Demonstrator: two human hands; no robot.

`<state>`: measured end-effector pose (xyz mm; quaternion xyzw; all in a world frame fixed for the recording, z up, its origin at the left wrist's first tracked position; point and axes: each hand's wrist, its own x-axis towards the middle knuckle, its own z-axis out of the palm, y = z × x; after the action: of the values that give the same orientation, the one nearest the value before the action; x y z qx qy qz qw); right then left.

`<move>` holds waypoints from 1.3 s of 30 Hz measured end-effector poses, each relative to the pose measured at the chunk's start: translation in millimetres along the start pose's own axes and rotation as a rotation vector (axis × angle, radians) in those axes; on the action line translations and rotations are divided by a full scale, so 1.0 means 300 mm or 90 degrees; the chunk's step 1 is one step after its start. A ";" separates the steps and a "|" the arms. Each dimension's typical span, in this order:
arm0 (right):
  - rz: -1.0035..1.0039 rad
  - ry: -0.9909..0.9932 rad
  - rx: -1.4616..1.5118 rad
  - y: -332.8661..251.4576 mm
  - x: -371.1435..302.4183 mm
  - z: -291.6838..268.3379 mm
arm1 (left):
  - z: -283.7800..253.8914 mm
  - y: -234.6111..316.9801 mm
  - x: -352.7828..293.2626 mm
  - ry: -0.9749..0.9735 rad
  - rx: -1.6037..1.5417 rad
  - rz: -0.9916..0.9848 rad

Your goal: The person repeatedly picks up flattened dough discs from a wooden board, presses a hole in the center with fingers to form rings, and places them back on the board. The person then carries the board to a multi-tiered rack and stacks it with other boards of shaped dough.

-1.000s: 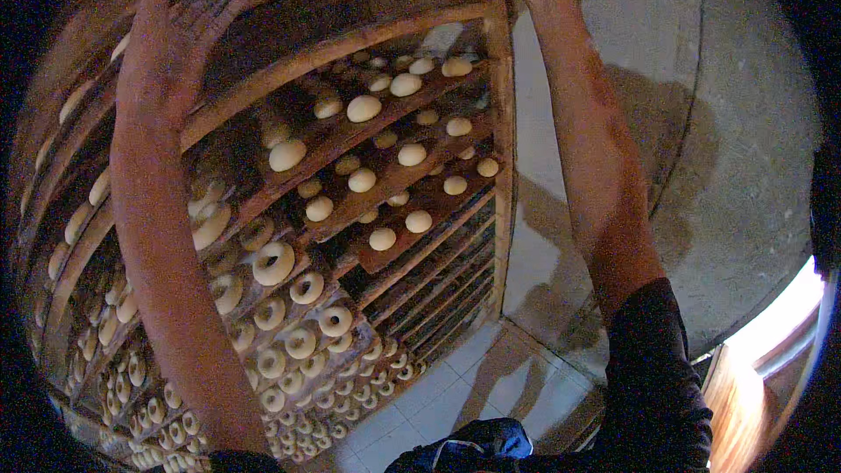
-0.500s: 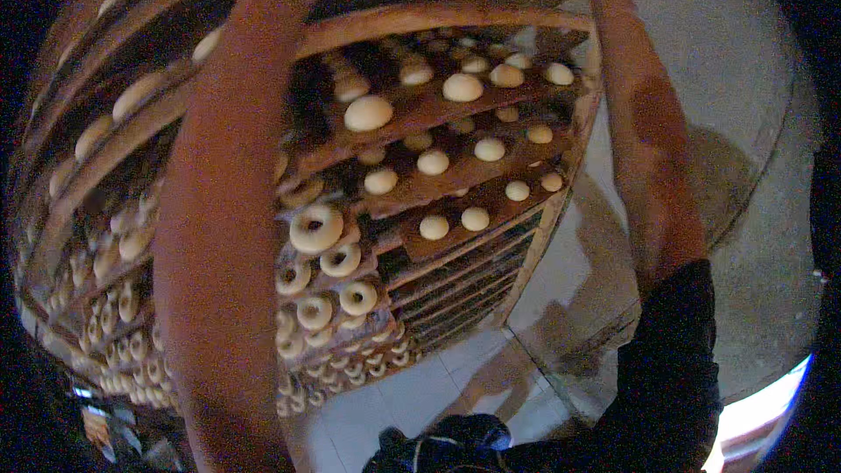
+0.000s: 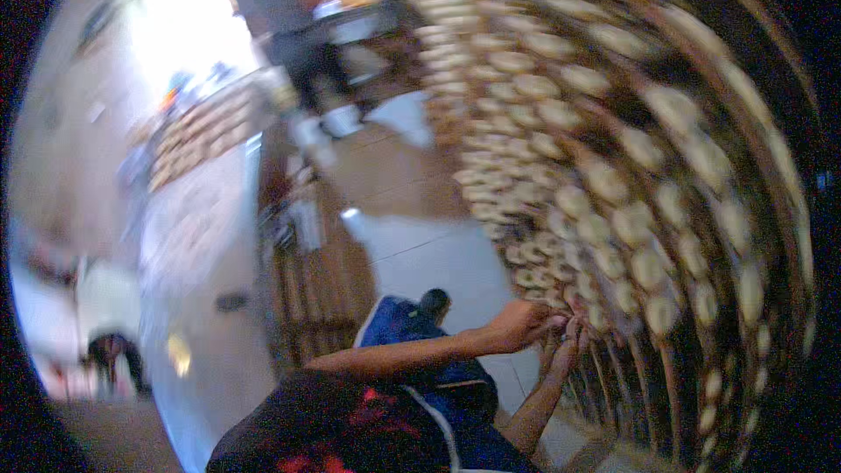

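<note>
My left hand and my right hand are close together in front of me, low beside a tall wooden rack. Their fingers bend toward each other and appear to meet. Motion blur smears the fingertips, so whether anything small lies between them cannot be made out. Just past the hands, several pale dough rings rest on the rack's lower levels. Rounder pale dough pieces fill boards farther right, stretched by blur.
A long pale worktable runs along the left, bearing a board of dough pieces. Slatted wood lies beside it. A person stands at the back; another is at the lower left. Tiled floor lies between table and rack.
My view has swung left, bringing the table, doorway light and people into sight. My raised, spread arms have come down, and my hands are now together beside the rack.
</note>
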<state>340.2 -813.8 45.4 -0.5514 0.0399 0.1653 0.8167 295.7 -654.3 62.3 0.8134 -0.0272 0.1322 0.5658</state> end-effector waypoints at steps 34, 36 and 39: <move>-0.764 -1.272 -0.796 1.655 0.359 3.391 | -2.596 -1.115 -0.472 0.814 0.617 -0.880; -0.653 -1.359 -0.908 1.630 0.375 3.432 | -2.639 -1.109 -0.466 0.876 0.523 -0.910; -0.551 -1.453 -0.759 1.548 0.397 3.455 | -2.658 -1.050 -0.456 0.773 0.426 -0.900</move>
<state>185.2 317.0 6.5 -0.3431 -0.9051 0.2503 0.0199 77.8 183.9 0.1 0.5547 0.7979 0.1594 0.1737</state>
